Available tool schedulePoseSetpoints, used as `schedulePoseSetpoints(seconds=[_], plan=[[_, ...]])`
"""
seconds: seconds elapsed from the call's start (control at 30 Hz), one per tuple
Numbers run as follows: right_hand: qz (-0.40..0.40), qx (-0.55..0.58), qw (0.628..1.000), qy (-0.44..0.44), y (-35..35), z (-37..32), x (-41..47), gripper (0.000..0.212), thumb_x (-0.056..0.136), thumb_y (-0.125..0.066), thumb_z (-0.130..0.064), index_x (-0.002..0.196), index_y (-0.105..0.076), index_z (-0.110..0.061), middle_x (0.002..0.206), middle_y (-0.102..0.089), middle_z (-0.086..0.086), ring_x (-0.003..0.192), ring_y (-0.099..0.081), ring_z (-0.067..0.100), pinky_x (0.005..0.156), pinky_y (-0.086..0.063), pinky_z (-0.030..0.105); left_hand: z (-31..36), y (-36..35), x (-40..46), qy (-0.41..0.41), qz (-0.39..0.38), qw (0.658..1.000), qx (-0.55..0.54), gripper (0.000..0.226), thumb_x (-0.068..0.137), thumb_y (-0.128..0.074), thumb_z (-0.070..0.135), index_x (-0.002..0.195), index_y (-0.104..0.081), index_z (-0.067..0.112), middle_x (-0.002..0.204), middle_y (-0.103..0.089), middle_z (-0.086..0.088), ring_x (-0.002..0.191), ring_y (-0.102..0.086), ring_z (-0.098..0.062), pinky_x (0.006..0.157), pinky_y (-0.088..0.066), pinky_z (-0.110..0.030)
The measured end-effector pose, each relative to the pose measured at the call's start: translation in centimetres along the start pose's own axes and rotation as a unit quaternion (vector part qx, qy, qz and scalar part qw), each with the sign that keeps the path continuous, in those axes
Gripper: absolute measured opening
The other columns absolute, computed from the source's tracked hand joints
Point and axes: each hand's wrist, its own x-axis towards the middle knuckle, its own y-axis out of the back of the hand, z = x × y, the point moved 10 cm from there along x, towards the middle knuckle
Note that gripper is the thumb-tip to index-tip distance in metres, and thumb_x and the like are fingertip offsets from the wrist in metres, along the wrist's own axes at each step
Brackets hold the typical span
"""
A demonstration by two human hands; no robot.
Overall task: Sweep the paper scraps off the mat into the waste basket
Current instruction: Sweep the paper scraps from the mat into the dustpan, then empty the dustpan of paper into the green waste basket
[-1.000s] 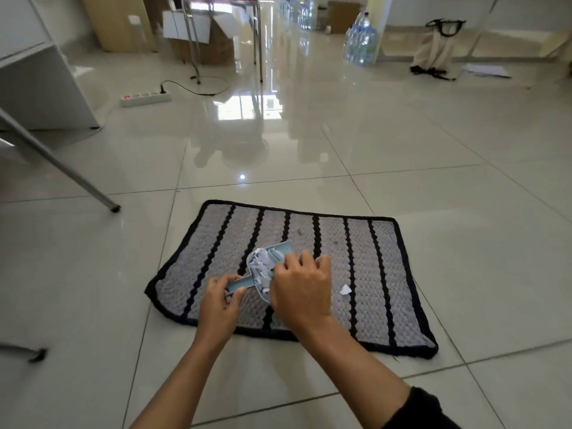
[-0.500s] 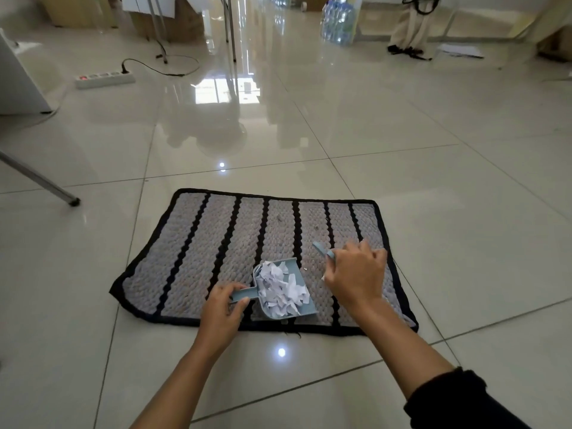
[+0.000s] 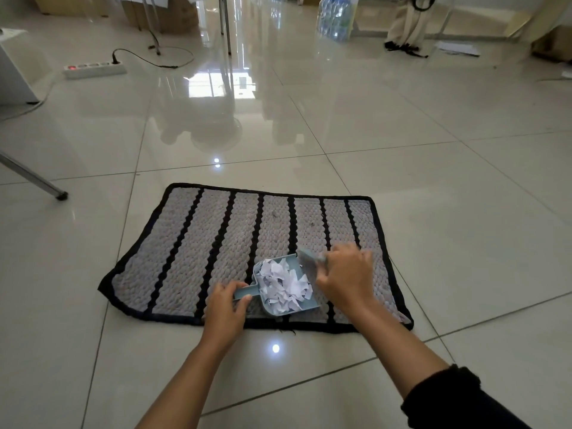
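A grey mat with black stripes and a black border lies on the tiled floor. Near its front edge sits a small light-blue dustpan heaped with white paper scraps. My left hand grips the dustpan's short handle. My right hand holds a small blue brush at the pan's right side; the brush is blurred. A few tiny specks remain on the mat's far part. No waste basket is in view.
A white power strip with a black cable lies at the far left. A metal furniture leg slants in from the left. Water bottles and a cloth bag stand far back on the glossy tiles.
The dustpan moved from the mat's middle to its front edge. My right hand swung out to the right, then came back against the pan's open side with the brush.
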Motion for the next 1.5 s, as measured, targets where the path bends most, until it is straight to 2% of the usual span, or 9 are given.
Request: schedulePoseSetpoints(seconds=[0.17, 0.3, 0.37, 0.5, 0.67, 0.8, 1.23, 1.43, 1.5], plan=[[0.026, -0.037, 0.997, 0.058, -1.3, -4.4, -2.2, 0.012, 0.070, -0.067, -0.019, 0.060, -0.066, -0.015, 0.057, -0.052, -0.004, 0.058, -0.046, 0.015, 0.062, -0.037, 0.032, 0.0, 0.2, -0.3, -0.015, 0.004, 1.000, -0.017, 0.021, 0.084, -0.058, 0.017, 0.105, -0.060, 0.018, 0.099, -0.050, -0.008, 0.094, -0.054, -0.025, 0.084, -0.051, -0.044], [0.022, -0.082, 0.994, 0.064, -1.1, -5.4, -2.4, 0.013, 0.071, -0.065, -0.026, 0.064, -0.068, -0.017, 0.062, -0.062, -0.003, 0.059, -0.052, 0.017, 0.061, -0.042, 0.035, 0.5, 1.4, -0.8, -0.034, 0.027, 0.999, -0.031, 0.021, 0.086, -0.056, 0.013, 0.107, -0.059, 0.014, 0.102, -0.051, -0.007, 0.085, -0.051, -0.008, 0.065, -0.042, -0.009], [0.029, -0.088, 0.993, 0.074, -0.4, -6.4, -2.5, 0.013, 0.071, -0.064, -0.027, 0.065, -0.068, -0.017, 0.063, -0.063, -0.003, 0.060, -0.052, 0.018, 0.061, -0.041, 0.035, 0.8, 2.5, -1.1, -0.034, 0.043, 0.998, -0.035, 0.022, 0.086, -0.056, 0.011, 0.108, -0.059, 0.012, 0.100, -0.049, -0.008, 0.079, -0.047, -0.002, 0.061, -0.041, -0.003], [0.044, -0.086, 0.988, 0.123, 1.5, -10.4, -3.0, 0.012, 0.070, -0.064, -0.027, 0.066, -0.069, -0.018, 0.063, -0.063, -0.004, 0.059, -0.052, 0.017, 0.061, -0.040, 0.033, 0.4, 6.5, -2.8, -0.027, 0.089, 0.995, -0.048, 0.021, 0.086, -0.057, 0.013, 0.106, -0.059, 0.014, 0.101, -0.052, -0.009, 0.086, -0.053, -0.015, 0.062, -0.039, -0.010], [0.054, -0.058, 0.975, 0.209, 3.6, -18.6, -5.2, 0.012, 0.064, -0.056, -0.024, 0.062, -0.066, -0.019, 0.061, -0.061, -0.002, 0.058, -0.053, 0.023, 0.059, -0.040, 0.033, -0.7, 15.2, -7.3, -0.002, 0.198, 0.980, -0.036, 0.020, 0.082, -0.062, 0.008, 0.101, -0.062, 0.011, 0.089, -0.052, -0.007, 0.064, -0.046, -0.006, 0.060, -0.037, -0.006], [0.076, -0.015, 0.952, 0.296, 5.8, -26.6, -9.5, 0.018, 0.063, -0.048, -0.023, 0.059, -0.066, -0.019, 0.060, -0.060, -0.001, 0.056, -0.054, 0.024, 0.058, -0.041, 0.032, -2.7, 23.0, -13.7, 0.031, 0.278, 0.960, -0.024, 0.019, 0.082, -0.062, 0.010, 0.101, -0.062, 0.009, 0.091, -0.053, -0.009, 0.065, -0.045, -0.005, 0.059, -0.037, -0.005], [0.081, 0.087, 0.821, 0.559, 8.1, -49.5, -31.6, 0.003, 0.052, -0.061, -0.020, 0.054, -0.063, -0.018, 0.057, -0.058, 0.000, 0.054, -0.053, 0.023, 0.054, -0.039, 0.028, -12.0, 40.9, -40.4, 0.159, 0.487, 0.859, 0.009, 0.022, 0.085, -0.058, 0.016, 0.105, -0.060, 0.007, 0.097, -0.051, -0.007, 0.085, -0.051, -0.023, 0.072, -0.038, -0.028], [0.086, 0.163, 0.762, 0.621, 11.9, -56.8, -40.2, 0.025, 0.061, -0.042, -0.024, 0.056, -0.065, -0.018, 0.060, -0.060, -0.001, 0.055, -0.055, 0.021, 0.054, -0.041, 0.025, -12.7, 47.7, -51.0, 0.173, 0.554, 0.813, 0.049, 0.020, 0.084, -0.058, 0.012, 0.103, -0.061, 0.006, 0.099, -0.053, -0.011, 0.090, -0.053, -0.023, 0.070, -0.042, -0.022], [0.084, 0.171, 0.751, 0.632, 13.4, -59.0, -42.4, 0.019, 0.062, -0.050, -0.025, 0.056, -0.066, -0.018, 0.060, -0.061, -0.002, 0.055, -0.055, 0.019, 0.055, -0.040, 0.024, -13.1, 49.9, -53.9, 0.181, 0.575, 0.796, 0.060, 0.020, 0.084, -0.058, 0.012, 0.102, -0.061, 0.006, 0.100, -0.056, -0.015, 0.091, -0.054, -0.025, 0.074, -0.045, -0.028]])
